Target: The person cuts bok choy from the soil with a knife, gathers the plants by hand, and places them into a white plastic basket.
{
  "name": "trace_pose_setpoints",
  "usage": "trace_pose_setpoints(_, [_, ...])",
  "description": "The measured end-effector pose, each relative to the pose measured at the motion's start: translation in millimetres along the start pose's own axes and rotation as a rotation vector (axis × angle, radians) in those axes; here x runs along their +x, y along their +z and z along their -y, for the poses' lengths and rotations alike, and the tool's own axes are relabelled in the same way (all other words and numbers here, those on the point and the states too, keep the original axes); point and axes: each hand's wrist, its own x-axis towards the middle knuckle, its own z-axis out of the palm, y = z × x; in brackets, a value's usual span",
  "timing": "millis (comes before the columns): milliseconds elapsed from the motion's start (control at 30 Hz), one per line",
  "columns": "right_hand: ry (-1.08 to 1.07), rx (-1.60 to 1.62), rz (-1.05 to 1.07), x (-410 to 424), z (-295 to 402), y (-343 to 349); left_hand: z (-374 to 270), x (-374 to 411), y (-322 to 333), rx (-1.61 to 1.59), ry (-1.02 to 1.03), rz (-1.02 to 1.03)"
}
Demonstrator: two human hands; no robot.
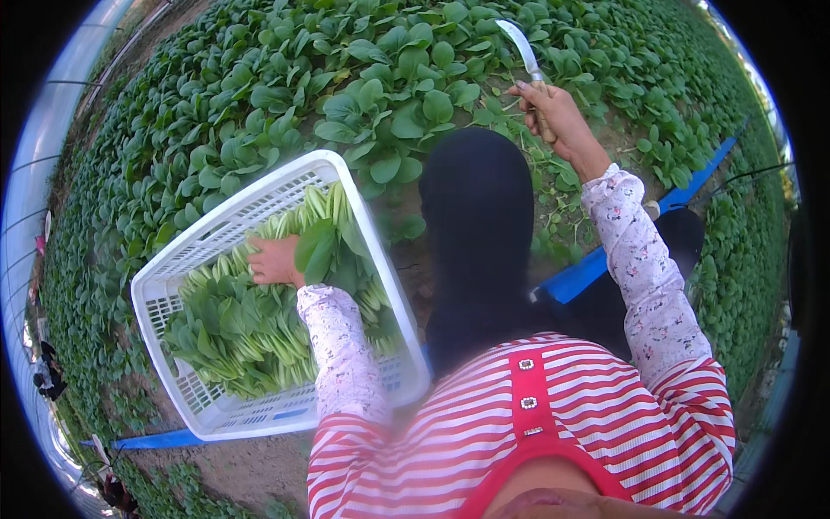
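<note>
My left hand (275,261) reaches into a white plastic crate (408,305) and rests on cut leafy greens (259,324) that look like bok choy. Their pale stems and green leaves lie in packed rows. The undersides of the fingers are hidden, so whether they grip any stems cannot be told. Broad leaves (318,250) stick up beside that wrist. Out ahead on the right, my right hand (551,120) holds a small curved sickle knife (519,45) by its wooden handle. Its bare blade points up and away over the growing plants.
Dense rows of growing greens (259,97) spread ahead and to both sides. My dark-clad knee (476,214) stands between crate and knife. Blue strips (577,276) cross the soil at right, with another blue strip (155,440) below the crate. Plastic greenhouse sheeting (39,162) curves along the left.
</note>
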Motion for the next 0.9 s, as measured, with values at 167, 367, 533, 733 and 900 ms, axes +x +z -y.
trace_pose_setpoints(167, [0.064,-0.051,-0.068,24.9,1.9,-8.1,-7.4,16.9,-38.8,-0.212,0.044,0.286])
trace_pose_setpoints(367, [0.133,0.012,-0.175,-0.6,-39.6,-17.9,66.0,99.4,-7.5,-0.638,0.132,0.499])
trace_pose_setpoints(533, [0.265,-0.084,-0.118,55.6,-74.5,-95.4,-30.1,80.6,-138.6,-0.964,0.139,0.25])
trace_pose_setpoints(733, [0.367,-0.373,-0.062,123.8,-132.2,-107.6,-204.7,52.7,-263.7,-1.102,0.671,0.519])
trace_pose_setpoints(900, [0.284,-0.521,0.082,167.1,-179.8,-97.0,-379.6,-62.4,-252.1,-0.896,1.23,1.083])
